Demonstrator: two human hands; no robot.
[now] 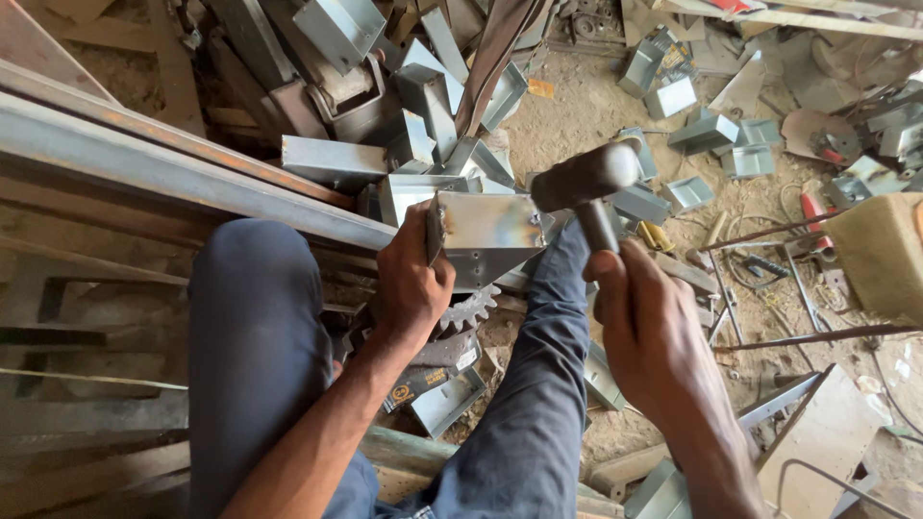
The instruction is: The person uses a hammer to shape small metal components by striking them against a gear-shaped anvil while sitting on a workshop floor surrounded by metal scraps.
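Left hand: my left hand is clamped on the left edge of a folded sheet-metal bracket, thumb on the near face, fingers wrapped behind.
Right hand: my right hand is closed tight round the handle of a hammer, which I hold raised; the dark head sits just right of the bracket's upper corner (whether it touches the metal, I cannot tell).
Bracket: it stands between my knees, its flat face turned up towards the camera, with heat-tinted patches and a few small holes near the lower edge. Its bottom rests on something hidden behind my left hand.
Gear: a toothed steel gear shows just below the bracket, partly covered by my left wrist.
Legs: my knees in dark blue trousers frame the work on both sides.
Steel beam: a long grey steel beam runs diagonally from the upper left to just behind the bracket.
Pile: a heap of similar folded metal boxes lies beyond the bracket, tumbled at all angles.
Floor: the sandy floor to the right carries more small metal pieces, bent rods and scraps of board (all well apart from my hands).
Lower pieces: another open metal box lies under my left forearm, near the gear.
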